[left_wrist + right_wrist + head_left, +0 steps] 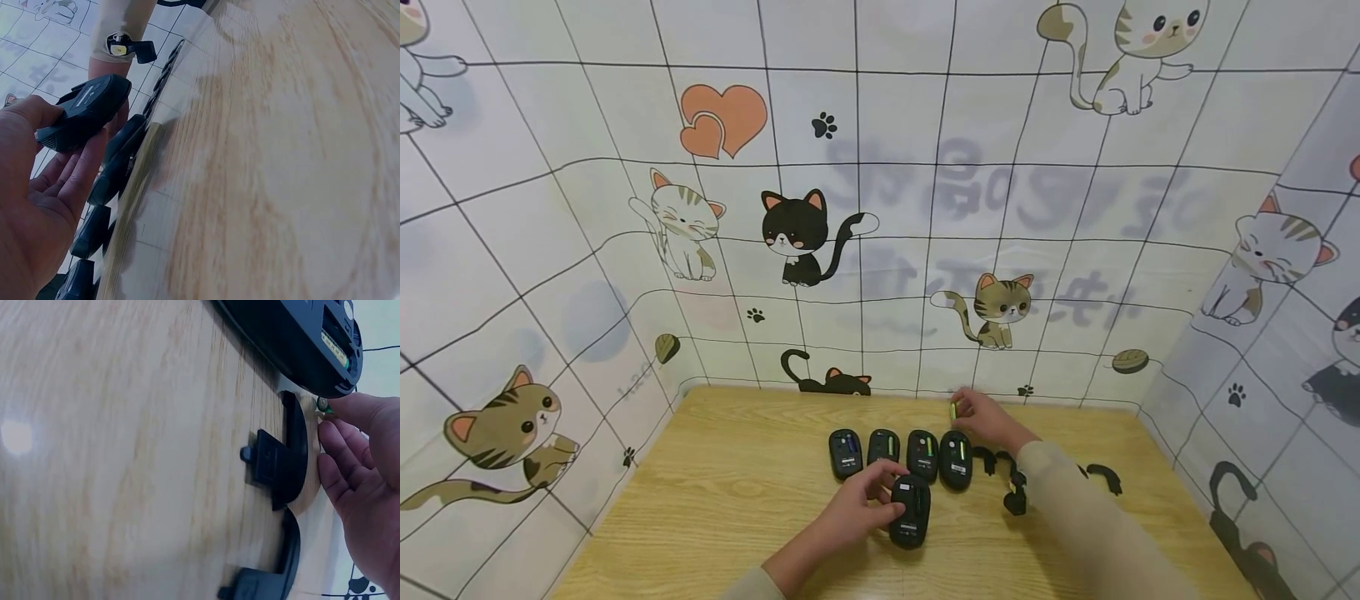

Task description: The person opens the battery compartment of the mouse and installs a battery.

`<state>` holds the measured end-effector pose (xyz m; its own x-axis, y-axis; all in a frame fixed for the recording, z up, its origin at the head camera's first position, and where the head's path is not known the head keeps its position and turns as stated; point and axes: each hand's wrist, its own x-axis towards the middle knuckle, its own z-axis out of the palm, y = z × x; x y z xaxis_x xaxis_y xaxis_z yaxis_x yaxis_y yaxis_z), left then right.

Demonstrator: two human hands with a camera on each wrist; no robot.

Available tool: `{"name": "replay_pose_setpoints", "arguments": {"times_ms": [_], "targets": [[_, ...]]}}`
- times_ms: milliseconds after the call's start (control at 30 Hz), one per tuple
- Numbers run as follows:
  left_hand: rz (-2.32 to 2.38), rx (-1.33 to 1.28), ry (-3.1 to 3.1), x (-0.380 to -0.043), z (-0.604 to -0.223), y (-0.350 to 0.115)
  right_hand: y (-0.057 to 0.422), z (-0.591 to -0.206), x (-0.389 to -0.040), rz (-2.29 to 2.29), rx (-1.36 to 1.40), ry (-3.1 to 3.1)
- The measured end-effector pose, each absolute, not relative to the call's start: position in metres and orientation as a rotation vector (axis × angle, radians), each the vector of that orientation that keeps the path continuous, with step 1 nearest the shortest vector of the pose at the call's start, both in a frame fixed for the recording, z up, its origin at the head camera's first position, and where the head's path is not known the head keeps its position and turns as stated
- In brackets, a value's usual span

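Observation:
My left hand (pixel 859 502) grips a black computer mouse (pixel 912 517) by its sides, underside facing up, near the front of the table. The left wrist view shows that mouse (pixel 94 106) between thumb and fingers, raised above the tabletop. At the back of the table, my right hand (pixel 988 419) pinches a small green-yellow battery (pixel 953 411) between thumb and fingers. In the right wrist view only the end of the battery (pixel 323 404) shows. Right in front of that hand lies another upturned mouse (pixel 956 462) with a battery in its slot.
Three more upturned mice, one at the far left (pixel 846 455), stand in the same row. Several black curved battery covers (pixel 1103 477) lie right of them, partly hidden by my right sleeve (pixel 1075 508). A cat-printed sheet (pixel 895 333) rises behind the wooden table (pixel 715 483).

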<state>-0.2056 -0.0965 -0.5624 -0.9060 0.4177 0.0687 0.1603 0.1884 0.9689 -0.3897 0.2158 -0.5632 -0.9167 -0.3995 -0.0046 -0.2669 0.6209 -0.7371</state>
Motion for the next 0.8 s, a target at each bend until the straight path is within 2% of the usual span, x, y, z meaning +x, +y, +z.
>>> {"name": "replay_pose_setpoints", "arguments": {"times_ms": [467, 800], "targets": [[1.820, 0.554, 2.223, -0.203, -0.558, -0.095, 0.220, -0.568, -0.381, -1.385, -0.414, 2.760], [1.818, 0.561, 2.241, -0.204, -0.558, -0.096, 0.225, -0.560, -0.370, -1.565, -0.451, 2.736]]}}
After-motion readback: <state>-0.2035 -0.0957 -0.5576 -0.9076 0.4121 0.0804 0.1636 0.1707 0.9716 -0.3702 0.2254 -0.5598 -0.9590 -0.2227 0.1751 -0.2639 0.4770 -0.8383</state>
